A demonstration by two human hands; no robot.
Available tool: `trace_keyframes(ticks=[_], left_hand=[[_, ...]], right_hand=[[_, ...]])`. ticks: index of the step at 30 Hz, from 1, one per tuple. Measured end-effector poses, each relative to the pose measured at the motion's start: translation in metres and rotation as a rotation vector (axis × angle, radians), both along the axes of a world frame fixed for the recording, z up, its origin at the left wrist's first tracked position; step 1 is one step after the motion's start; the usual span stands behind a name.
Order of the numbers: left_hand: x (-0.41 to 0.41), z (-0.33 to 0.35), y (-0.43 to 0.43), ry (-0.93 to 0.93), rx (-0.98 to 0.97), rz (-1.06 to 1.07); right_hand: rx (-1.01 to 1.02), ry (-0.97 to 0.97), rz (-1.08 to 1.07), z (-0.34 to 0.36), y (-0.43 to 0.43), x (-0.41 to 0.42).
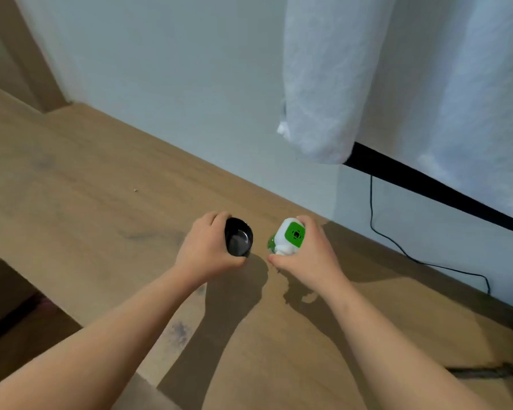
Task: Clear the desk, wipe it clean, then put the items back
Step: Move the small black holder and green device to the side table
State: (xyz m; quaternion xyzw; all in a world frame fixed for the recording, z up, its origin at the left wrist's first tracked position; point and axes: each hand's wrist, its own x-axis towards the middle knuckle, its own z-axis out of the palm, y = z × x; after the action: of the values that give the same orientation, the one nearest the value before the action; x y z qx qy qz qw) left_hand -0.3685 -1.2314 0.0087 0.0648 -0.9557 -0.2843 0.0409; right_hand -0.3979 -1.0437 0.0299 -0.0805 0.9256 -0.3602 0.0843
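While both forearms are stretched out over the wooden desk (86,202), a black cup (239,238) is gripped by the left hand (205,247), w/ fingers curled round its far side and the thumb along the near side; its open mouth is turned toward the camera. Just beside it, to the right, a white container w/ a green top (289,236) is clasped by the right hand (305,255), fingers wrapped round its right side, thumb at its base. Cup and container are separated by a narrow gap, both near the desk's back edge. Whether either rests on the desk or is held just above it cannot be told; shadows are cast on the wood right below both. A small crumb (135,189) is seen further left, and a dark smudge (178,332) between the forearms. White fabric (323,84) is hung at upper right in front of the wall (175,84), above a black bar (427,184), and a black cable (397,247) is seen trailing down the wall.
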Motion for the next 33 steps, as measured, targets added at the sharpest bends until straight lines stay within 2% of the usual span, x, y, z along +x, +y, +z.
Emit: trace_keyframes(ticks=[12,19,26,33], left_hand=[[0.145,0.017,-0.266,0.053,-0.102,0.259],[0.214,0.010,-0.390,0.039,-0.107,0.463],[0.244,-0.008,-0.487,-0.027,-0.100,0.669],[0.230,-0.027,-0.599,-0.130,-0.062,0.821]], right_hand=[[-0.105,0.017,0.343,0.003,-0.294,0.094],[-0.102,-0.042,0.571,-0.004,-0.436,0.140],[-0.090,-0.038,0.747,-0.023,-0.553,0.140],[-0.074,-0.048,0.924,-0.042,-0.682,0.106]])
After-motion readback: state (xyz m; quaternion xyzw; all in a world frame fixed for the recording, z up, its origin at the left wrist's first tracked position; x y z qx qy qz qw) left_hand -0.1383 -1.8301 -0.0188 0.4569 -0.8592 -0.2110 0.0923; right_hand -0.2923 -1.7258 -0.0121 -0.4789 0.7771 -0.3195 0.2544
